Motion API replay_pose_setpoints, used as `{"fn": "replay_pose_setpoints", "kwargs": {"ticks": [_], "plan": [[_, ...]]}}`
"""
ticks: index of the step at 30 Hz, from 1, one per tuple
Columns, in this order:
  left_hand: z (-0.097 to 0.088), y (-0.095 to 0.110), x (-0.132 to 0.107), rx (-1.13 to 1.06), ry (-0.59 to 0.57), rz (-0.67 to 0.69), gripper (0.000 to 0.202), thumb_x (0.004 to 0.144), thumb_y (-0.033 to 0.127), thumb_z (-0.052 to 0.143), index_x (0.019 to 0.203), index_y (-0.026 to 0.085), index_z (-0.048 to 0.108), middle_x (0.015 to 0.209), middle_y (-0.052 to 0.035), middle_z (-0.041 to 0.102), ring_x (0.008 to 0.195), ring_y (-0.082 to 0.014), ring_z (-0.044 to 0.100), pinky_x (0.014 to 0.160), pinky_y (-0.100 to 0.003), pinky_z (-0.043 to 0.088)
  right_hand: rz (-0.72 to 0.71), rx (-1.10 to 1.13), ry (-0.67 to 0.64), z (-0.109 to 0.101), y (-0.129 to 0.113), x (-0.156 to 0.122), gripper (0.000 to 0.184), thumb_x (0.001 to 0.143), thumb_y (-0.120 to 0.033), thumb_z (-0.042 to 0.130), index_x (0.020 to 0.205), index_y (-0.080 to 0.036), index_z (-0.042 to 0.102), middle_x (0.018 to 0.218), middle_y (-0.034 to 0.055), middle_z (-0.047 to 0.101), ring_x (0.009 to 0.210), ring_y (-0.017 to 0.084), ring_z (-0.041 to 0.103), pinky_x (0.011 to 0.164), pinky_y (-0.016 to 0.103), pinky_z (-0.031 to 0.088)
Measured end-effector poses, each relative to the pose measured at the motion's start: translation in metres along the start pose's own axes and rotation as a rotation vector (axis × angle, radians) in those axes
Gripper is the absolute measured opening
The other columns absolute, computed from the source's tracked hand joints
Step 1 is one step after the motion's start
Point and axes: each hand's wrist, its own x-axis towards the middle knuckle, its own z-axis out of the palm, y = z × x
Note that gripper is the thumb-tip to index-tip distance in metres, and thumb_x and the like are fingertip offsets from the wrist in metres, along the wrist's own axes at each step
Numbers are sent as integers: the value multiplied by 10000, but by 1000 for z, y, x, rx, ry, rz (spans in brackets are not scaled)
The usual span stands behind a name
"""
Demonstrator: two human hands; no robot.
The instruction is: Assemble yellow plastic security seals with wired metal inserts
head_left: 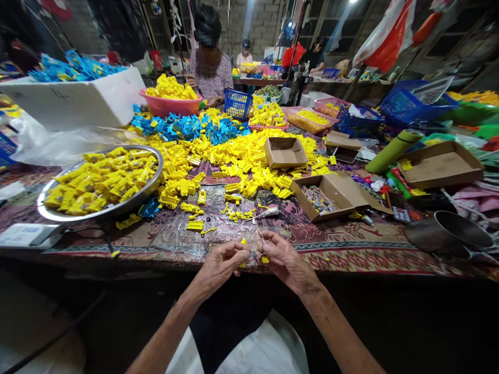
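— Brick walling [268,21] backs the upper middle of the frame; a patterned cloth [331,241] covers the work surface below. Where is the worked piece?

— At lower centre, near the cloth's front edge: thin wires [260,238] rise from the right hand [286,262], pinched between thumb and forefinger, with a small yellow part [265,259] at the fingertips.

— And the left hand [224,259]?

— Its thumb and fingers are drawn close together beside the right. Yellow specks show about the tips; whether it grips one cannot be told.

— How should the piece handle?

— Probably very light; the wires limp and easily strained at their ends, the yellow part stiff, smooth and perhaps slippery. Its body is likely the better hold.

— What crowds the space?

— Loose yellow pieces [237,213] lie just above the hands, on or beside clear plastic [175,236]. A large yellow heap [241,161] fills mid-frame, a metal bowl [160,169] stands at left, and a cardboard box [351,192] at centre right limits reach that way.
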Motion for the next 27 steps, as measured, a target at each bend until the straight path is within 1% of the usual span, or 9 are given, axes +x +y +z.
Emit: {"fn": "replay_pose_setpoints", "kwargs": {"ticks": [3, 6, 11, 16, 20, 23, 27], "plan": [[1, -5, 0, 28, 18, 42, 309, 874, 453, 594, 876, 153, 666, 735, -1, 574, 630, -108, 495, 572, -212, 434, -10, -10, -28, -1, 1, 0, 338, 786, -241, 773, 1077, -214, 603, 885, 4, 654, 773, 111, 604, 739, 220, 492], [2, -6, 0, 19, 28, 52, 314, 887, 455, 571, 860, 154, 657, 732, 0, 559, 630, -111, 494, 566, -213, 431, -8, -28, -37, 0, 2, -1, 320, 795, -270, 765, 1069, -222, 606, 879, 5, 650, 786, 121, 605, 771, 239, 493], [2, -4, 0, 45, 83, 63, 282, 895, 429, 564, 844, 165, 648, 736, 6, 545, 660, -118, 495, 576, -206, 420, 46, -75, -53, 5, 3, -3, 312, 804, -381, 745, 1040, -225, 613, 864, 5, 642, 730, 125, 601, 742, 263, 497], [3, -2, 0, 93, 114, 92, 272, 899, 413, 564, 831, 168, 661, 746, 2, 557, 674, -120, 502, 583, -206, 403, 37, -230, -26, 7, 10, 2, 302, 796, -406, 749, 986, -195, 645, 802, -4, 624, 666, 95, 555, 636, 213, 440], [3, 1, -1, 84, 101, 96, 266, 903, 403, 560, 817, 168, 653, 736, 6, 570, 668, -117, 503, 601, -210, 408, 23, -355, 49, 5, 17, 10, 286, 788, -435, 746, 904, -189, 659, 734, -19, 602, 614, 93, 532, 595, 221, 429], [2, 2, 0, 89, 99, 96, 269, 893, 409, 572, 806, 167, 653, 736, 5, 581, 679, -123, 513, 608, -213, 411, -4, -416, 88, 5, 19, 13, 281, 782, -450, 744, 872, -200, 653, 728, -28, 595, 622, 103, 539, 614, 236, 443], [1, 0, 0, 73, 94, 72, 297, 876, 441, 589, 799, 162, 659, 704, 10, 572, 657, -123, 513, 594, -215, 409, -83, -573, 77, 8, 15, 13, 273, 805, -467, 705, 859, -202, 666, 709, -26, 582, 645, 126, 534, 638, 256, 441]]}}
